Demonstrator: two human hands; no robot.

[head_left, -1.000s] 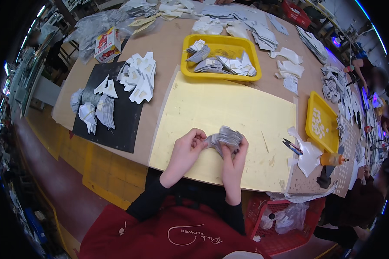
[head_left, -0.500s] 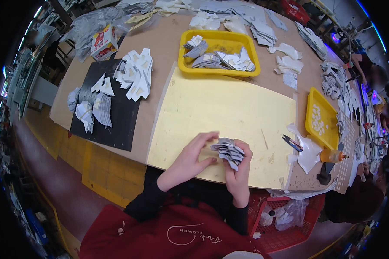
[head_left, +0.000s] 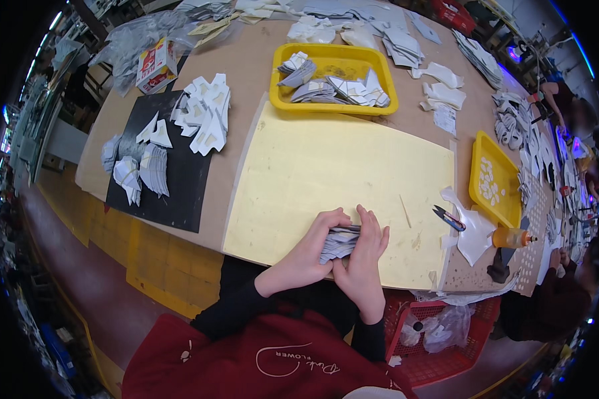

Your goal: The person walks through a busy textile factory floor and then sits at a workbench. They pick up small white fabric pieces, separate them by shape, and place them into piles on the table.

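Note:
Between my two hands sits a stack of grey cut pieces [head_left: 339,243], held over the near part of the yellow sheet [head_left: 333,166]. My left hand [head_left: 304,251] curls round its left side, fingers closed on it. From the right, my right hand [head_left: 364,266] presses against the stack, its fingers pointing up along the edge. Parts of the stack are hidden by the fingers. Right of my hands lie thread snippers [head_left: 449,218] on a white scrap [head_left: 474,237].
A yellow tray [head_left: 334,110] at the back holds bundled grey pieces. Banded bundles and white pieces [head_left: 203,114] lie on a black mat [head_left: 186,206] at left. At right stand a smaller yellow tray [head_left: 477,169] and an orange bottle [head_left: 512,237]. A red basket [head_left: 469,352] sits below the table edge.
My left hand has moved right and closed on the stack, which my right hand alone held before. The stack has shifted slightly left, now squeezed between both hands.

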